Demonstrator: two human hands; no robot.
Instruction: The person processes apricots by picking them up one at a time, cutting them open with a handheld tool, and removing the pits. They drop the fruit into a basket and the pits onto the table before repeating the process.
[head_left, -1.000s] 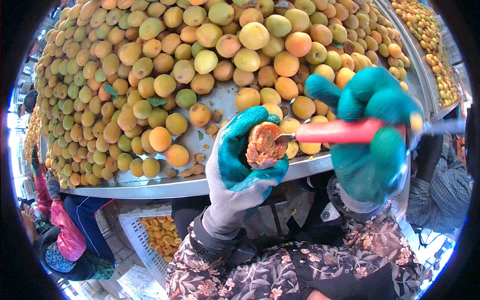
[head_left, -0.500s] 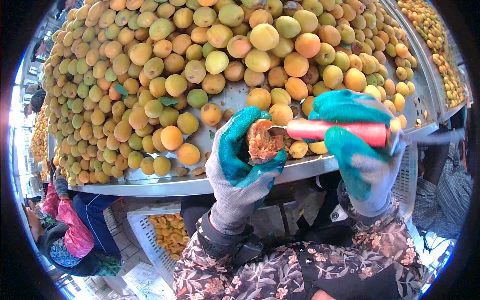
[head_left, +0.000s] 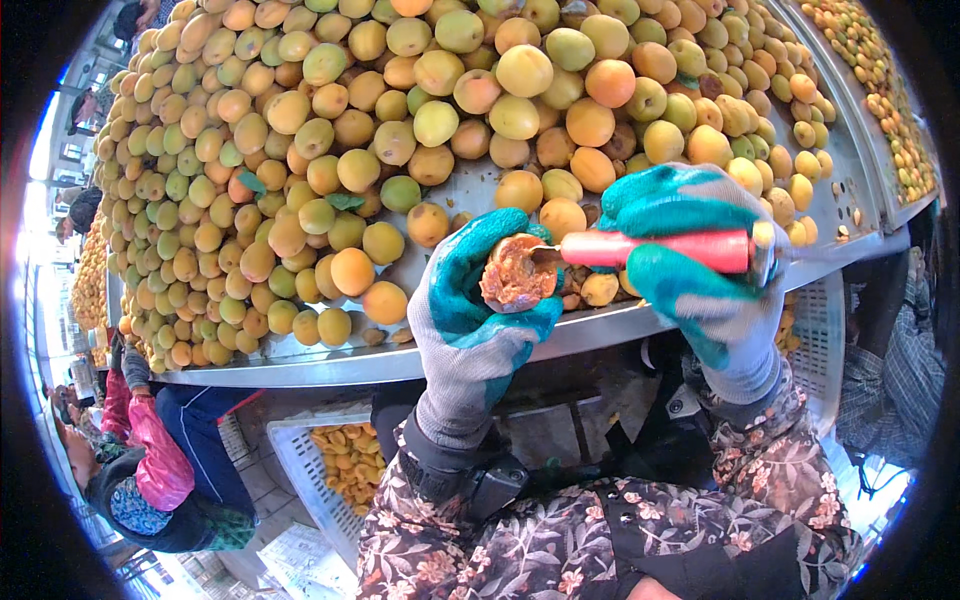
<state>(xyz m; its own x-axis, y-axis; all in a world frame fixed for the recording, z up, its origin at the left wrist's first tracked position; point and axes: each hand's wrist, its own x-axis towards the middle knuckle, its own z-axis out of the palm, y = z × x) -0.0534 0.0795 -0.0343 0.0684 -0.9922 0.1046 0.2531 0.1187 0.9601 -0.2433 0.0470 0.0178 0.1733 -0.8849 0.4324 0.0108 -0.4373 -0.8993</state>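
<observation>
My left hand (head_left: 455,335), in a grey glove with a teal coated palm, is closed around an apricot (head_left: 518,285) whose brown, wet flesh faces up. In my right hand (head_left: 715,310), gloved alike, is a pinkish-red-handled tool (head_left: 655,252) lying roughly level. Its thin metal tip points left and meets the flesh at the upper right of the apricot; how deep it goes cannot be seen. Both hands are just above the near rim of a metal table (head_left: 300,376). Beyond them lies a heap of yellow, orange and green apricots (head_left: 360,170).
Below the rim, left of my arms, a white crate (head_left: 300,455) holds apricot pieces (head_left: 348,465). Another white crate (head_left: 815,345) stands at the right. A person in pink sleeves (head_left: 165,460) sits at the left, and checked clothing (head_left: 885,410) shows at the far right.
Both hands have shifted slightly left with the apricot and the tool. The tool's tip stays at the fruit. The surroundings appear slightly shifted in the view.
</observation>
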